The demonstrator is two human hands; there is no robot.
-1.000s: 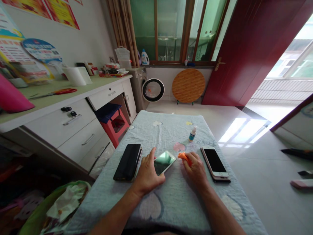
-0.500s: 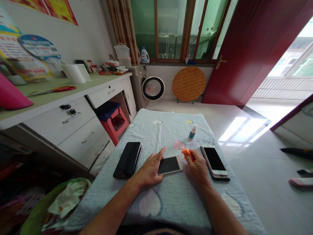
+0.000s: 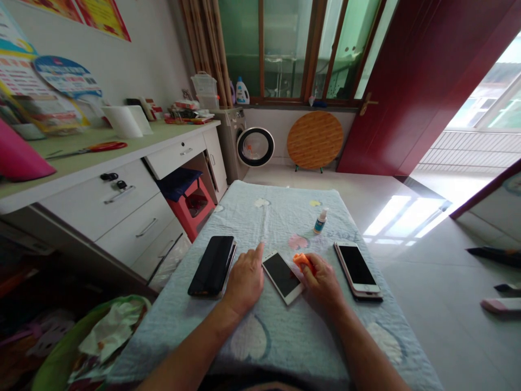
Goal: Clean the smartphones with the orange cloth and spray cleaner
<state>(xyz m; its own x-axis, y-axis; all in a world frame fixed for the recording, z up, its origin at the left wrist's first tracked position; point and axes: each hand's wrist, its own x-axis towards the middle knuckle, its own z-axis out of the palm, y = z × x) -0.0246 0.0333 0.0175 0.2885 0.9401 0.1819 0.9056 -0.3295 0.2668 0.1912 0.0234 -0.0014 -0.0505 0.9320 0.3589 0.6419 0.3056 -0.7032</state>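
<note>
A white smartphone (image 3: pixel 284 277) with a dark screen lies face up and slanted on the cloth-covered table (image 3: pixel 301 342). My left hand (image 3: pixel 246 277) rests just left of it, index finger stretched forward, the other fingers partly hidden. Bunched in the fingers of my right hand (image 3: pixel 323 279) is an orange cloth (image 3: pixel 303 262), held at the phone's right edge. To the left lies a stack of phones with a black one (image 3: pixel 212 266) on top. On the right, another white phone (image 3: pixel 357 266) lies on a dark one. A small spray bottle (image 3: pixel 320 221) stands behind my right hand.
A white-fronted desk (image 3: pixel 122 190) runs along the left, with a red stool (image 3: pixel 191 206) tucked under it. A green bin (image 3: pixel 61 353) holding crumpled tissue stands at lower left. Ahead are a washing machine with its door open (image 3: pixel 255 146) and a round wooden tabletop (image 3: pixel 315 140).
The white phone has turned from lying nearly crosswise to a slant. My left hand has shifted left off the phone. My right hand has moved slightly left with the orange cloth.
</note>
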